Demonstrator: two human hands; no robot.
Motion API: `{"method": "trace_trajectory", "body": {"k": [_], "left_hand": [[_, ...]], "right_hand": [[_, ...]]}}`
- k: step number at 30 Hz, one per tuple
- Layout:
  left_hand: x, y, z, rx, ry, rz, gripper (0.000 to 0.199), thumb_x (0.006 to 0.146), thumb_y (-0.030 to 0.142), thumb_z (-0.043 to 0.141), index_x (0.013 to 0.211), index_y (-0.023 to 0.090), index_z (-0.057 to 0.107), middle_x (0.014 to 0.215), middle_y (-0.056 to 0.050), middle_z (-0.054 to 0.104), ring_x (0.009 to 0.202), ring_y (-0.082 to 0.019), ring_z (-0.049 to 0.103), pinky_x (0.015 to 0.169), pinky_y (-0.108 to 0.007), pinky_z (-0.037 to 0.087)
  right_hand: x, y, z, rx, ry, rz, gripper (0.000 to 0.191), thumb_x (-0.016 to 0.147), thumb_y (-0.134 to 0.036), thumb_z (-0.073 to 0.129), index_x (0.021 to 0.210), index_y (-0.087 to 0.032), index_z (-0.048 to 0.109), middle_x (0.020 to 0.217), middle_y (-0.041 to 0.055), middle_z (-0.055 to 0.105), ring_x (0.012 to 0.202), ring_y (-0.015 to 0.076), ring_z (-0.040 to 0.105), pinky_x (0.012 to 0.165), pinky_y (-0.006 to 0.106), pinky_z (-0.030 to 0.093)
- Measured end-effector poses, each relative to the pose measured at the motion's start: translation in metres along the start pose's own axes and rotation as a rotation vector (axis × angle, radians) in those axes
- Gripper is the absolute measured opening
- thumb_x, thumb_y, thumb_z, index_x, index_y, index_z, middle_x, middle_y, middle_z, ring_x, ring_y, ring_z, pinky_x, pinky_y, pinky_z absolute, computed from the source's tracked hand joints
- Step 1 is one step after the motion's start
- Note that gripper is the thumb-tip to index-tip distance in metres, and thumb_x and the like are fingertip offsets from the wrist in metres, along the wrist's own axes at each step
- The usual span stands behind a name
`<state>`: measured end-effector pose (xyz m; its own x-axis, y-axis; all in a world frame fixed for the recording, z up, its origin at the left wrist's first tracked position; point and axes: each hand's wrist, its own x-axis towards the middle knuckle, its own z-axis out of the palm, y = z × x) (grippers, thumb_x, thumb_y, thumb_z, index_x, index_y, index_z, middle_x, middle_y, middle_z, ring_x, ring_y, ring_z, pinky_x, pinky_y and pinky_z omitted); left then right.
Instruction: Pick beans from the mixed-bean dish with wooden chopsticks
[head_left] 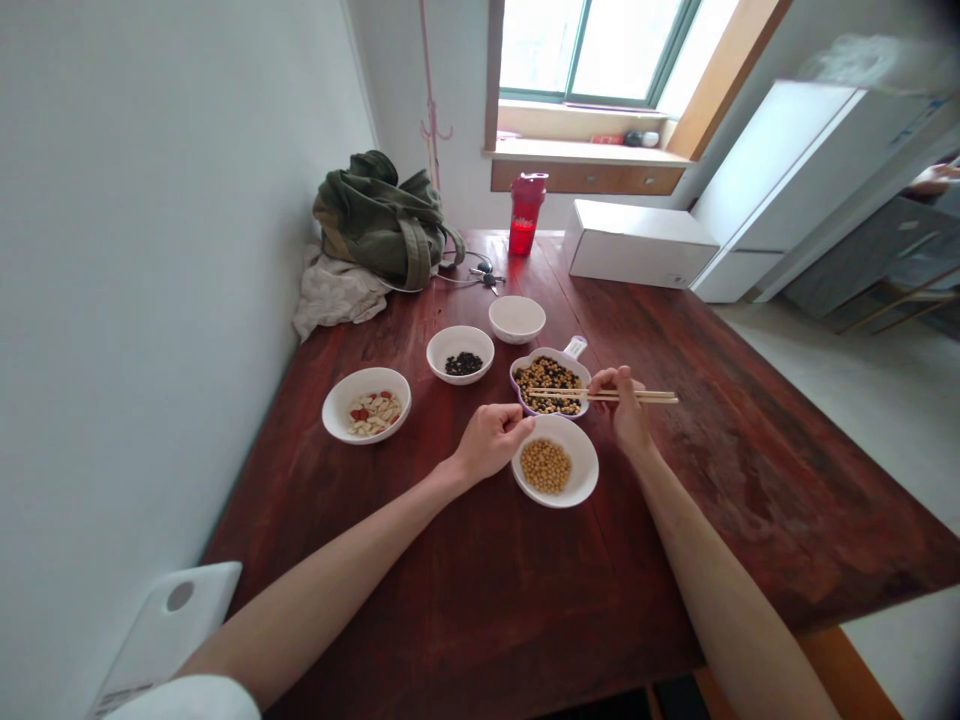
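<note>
My right hand (621,408) is closed around a pair of wooden chopsticks (652,397). Their tips reach into a purple-rimmed, handled dish (576,348) holding mixed yellow and black beans (547,376). Just in front of it stands a white bowl (585,482) of yellow soybeans (546,466). My left hand (491,440) is closed at that bowl's left rim, thumb over the edge; its fingertips are hidden. Behind and to the left, a white bowl (442,344) contains black beans (463,364). Another white bowl (334,400) at left has pale and reddish flat seeds (375,412).
Another white bowl (517,318) sits behind the handled dish. Farther back on the wooden table (465,600) are a green bag (382,220) on a cloth (337,295), keys (489,278), a red cup (527,215) and a white box (637,245). A white chair back (169,620) stands at lower left.
</note>
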<state>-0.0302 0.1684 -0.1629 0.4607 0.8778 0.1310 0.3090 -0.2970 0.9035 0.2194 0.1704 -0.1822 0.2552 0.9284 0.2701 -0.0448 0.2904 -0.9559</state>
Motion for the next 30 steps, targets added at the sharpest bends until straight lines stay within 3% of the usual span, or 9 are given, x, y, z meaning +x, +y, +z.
{"method": "trace_trajectory", "body": {"k": [14, 23, 30], "left_hand": [[-0.0003, 0.0009, -0.0006, -0.015, -0.001, 0.002, 0.047, 0.092, 0.043, 0.056, 0.061, 0.019, 0.030, 0.059, 0.005, 0.030, 0.059, -0.009, 0.029, 0.056, -0.026, 0.020], [0.0003, -0.0001, 0.0000, -0.009, -0.001, 0.004, 0.047, 0.092, 0.044, 0.056, 0.061, 0.019, 0.030, 0.060, 0.005, 0.029, 0.060, -0.009, 0.028, 0.056, -0.026, 0.019], [-0.0001, 0.0004, -0.0007, -0.012, -0.008, 0.002, 0.047, 0.092, 0.043, 0.056, 0.061, 0.019, 0.030, 0.060, 0.005, 0.029, 0.060, -0.009, 0.028, 0.056, -0.026, 0.019]], "right_hand": [[-0.0011, -0.0008, 0.0036, -0.097, 0.051, 0.011, 0.062, 0.095, -0.072, 0.048, 0.065, -0.021, 0.069, 0.059, 0.0016, 0.062, 0.049, 0.0118, 0.047, 0.046, 0.027, 0.032], [-0.0010, 0.0016, 0.0026, -0.078, 0.060, 0.002, 0.062, 0.096, -0.069, 0.049, 0.064, -0.020, 0.069, 0.058, 0.0014, 0.061, 0.048, 0.0110, 0.046, 0.046, 0.026, 0.032], [0.0023, 0.0009, 0.0031, 0.016, 0.145, 0.034, 0.061, 0.093, -0.071, 0.053, 0.061, -0.020, 0.065, 0.057, 0.0016, 0.060, 0.047, 0.0112, 0.047, 0.043, 0.027, 0.030]]}}
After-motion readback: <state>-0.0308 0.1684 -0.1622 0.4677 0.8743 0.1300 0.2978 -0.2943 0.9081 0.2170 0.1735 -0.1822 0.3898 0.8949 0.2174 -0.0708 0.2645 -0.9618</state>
